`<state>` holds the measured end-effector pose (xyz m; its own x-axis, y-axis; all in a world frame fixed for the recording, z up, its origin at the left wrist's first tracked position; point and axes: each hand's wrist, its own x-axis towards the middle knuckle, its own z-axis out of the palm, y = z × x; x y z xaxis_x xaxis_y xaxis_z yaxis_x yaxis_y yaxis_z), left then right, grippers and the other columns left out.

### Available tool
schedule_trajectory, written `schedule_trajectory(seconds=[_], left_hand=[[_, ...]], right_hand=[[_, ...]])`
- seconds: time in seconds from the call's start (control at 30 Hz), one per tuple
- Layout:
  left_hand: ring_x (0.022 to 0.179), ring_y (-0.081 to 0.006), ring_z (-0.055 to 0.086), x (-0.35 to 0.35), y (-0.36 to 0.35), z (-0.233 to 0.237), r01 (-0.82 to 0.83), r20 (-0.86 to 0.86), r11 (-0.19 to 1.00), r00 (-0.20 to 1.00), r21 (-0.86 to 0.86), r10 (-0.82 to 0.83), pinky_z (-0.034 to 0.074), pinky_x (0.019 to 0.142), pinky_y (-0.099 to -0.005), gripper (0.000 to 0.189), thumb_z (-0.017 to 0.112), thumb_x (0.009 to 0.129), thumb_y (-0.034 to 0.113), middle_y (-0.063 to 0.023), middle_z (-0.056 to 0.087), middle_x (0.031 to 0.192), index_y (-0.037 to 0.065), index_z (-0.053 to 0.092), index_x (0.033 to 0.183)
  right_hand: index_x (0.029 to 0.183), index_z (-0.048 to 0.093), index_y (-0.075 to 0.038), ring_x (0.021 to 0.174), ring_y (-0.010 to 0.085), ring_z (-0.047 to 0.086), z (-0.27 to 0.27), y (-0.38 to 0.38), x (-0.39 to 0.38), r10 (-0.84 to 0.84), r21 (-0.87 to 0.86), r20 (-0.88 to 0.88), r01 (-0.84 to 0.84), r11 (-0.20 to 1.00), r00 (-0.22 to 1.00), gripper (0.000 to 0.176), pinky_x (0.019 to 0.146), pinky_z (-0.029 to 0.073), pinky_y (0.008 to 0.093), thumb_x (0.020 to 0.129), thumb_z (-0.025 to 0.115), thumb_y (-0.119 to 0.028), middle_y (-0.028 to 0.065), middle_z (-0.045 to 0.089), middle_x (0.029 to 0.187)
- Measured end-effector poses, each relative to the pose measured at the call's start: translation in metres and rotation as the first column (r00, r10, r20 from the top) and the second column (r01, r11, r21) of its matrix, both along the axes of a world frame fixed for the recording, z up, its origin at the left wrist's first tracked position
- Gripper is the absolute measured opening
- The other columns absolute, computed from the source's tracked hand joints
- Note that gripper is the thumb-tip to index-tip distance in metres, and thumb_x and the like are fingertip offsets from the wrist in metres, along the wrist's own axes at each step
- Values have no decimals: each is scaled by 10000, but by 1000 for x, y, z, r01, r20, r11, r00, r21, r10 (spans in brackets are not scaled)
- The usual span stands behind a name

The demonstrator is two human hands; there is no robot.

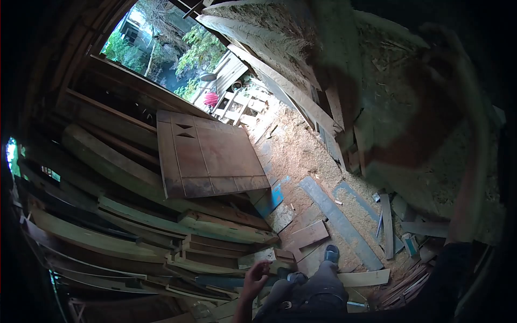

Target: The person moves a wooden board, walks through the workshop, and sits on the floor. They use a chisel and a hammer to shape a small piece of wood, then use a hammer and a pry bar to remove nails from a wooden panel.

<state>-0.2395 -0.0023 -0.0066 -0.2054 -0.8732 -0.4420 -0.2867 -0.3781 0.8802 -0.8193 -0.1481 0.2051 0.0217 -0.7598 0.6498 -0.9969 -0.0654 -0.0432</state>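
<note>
My left hand (257, 278) hangs low in front of me, its fingers loosely curled and apart with nothing between them. Beside it are the ends of the stacked boards (226, 229). My right arm reaches up along the right side, and my right hand (444, 56) is raised there in dim light. Its fingers are blurred, so whether they grip anything cannot be made out. Close by stands a large sawdust-dusted surface (388, 70), with a dark brown patch (414, 129) that may be shadow. A blurred upright plank (336, 48) is to its left.
A brown wooden panel (215, 153) leans on the lumber stacks at left. Sawdust (301, 140) covers the floor, with a long grey board (342, 223) and offcuts (309, 235) near my feet. Thin strips (404, 288) lie low right. An opening (167, 48) shows greenery.
</note>
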Motion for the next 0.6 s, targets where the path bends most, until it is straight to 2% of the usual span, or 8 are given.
schedule_trajectory(seconds=[0.07,0.13,0.17,0.23,0.33,0.47,0.53,0.6], left_hand=[[823,-38,459,0,1,1,-9,-14,1000,1000,8,9,376,763,-171,460,467,745,-154,34,500,925,5,530,1172],[829,-36,460,-2,2,3,-40,19,999,999,-1,40,368,758,-165,468,456,734,-162,33,500,923,1,533,1165],[829,-36,460,-1,3,3,-39,21,999,999,-2,39,368,758,-165,468,456,734,-162,33,500,923,1,533,1165],[831,-36,470,2,4,4,-23,38,1000,999,-13,24,376,758,-168,449,460,746,-158,31,506,927,-4,533,1161],[827,-38,479,4,7,7,-31,9,999,999,-9,31,382,760,-171,427,465,761,-150,28,511,926,-9,532,1158],[842,-45,495,13,14,5,-56,40,998,998,-21,57,397,773,-180,418,465,766,-146,22,523,948,-8,531,1155],[873,-52,512,14,17,6,-77,74,997,994,-26,79,410,786,-189,419,464,764,-148,16,538,972,-6,531,1153],[885,-55,519,15,19,6,-89,59,996,994,-22,90,415,792,-194,418,468,766,-145,12,545,984,-5,530,1155]], right_hand=[[806,585,-24,1236,292,474,0,0,0,10,-15,-45,-11,1000,999,203,984,446,371,643,690,35,89,467,1344],[797,582,-22,1252,287,455,0,-1,-2,28,76,151,-40,996,988,192,988,437,370,645,693,17,99,449,1359],[797,582,-22,1252,287,455,0,-1,-3,27,76,152,-39,996,988,192,988,437,370,645,693,17,99,449,1359],[790,578,-16,1268,281,439,-1,-2,-6,49,33,1,-49,998,999,187,981,436,364,643,692,1,109,435,1371],[780,574,-12,1271,288,436,0,-3,-4,42,96,124,-55,994,991,185,980,429,371,634,686,4,117,434,1374],[785,567,-13,1269,295,435,1,-2,-4,41,100,169,-59,993,985,176,988,419,379,644,672,-2,120,435,1374],[797,559,-11,1245,300,461,-2,-3,-9,40,2,-52,-40,999,998,167,983,423,384,661,655,-21,125,430,1379],[805,557,-7,1235,300,472,0,-2,-8,63,8,-23,-63,998,998,167,978,430,380,669,652,-29,127,427,1382]])
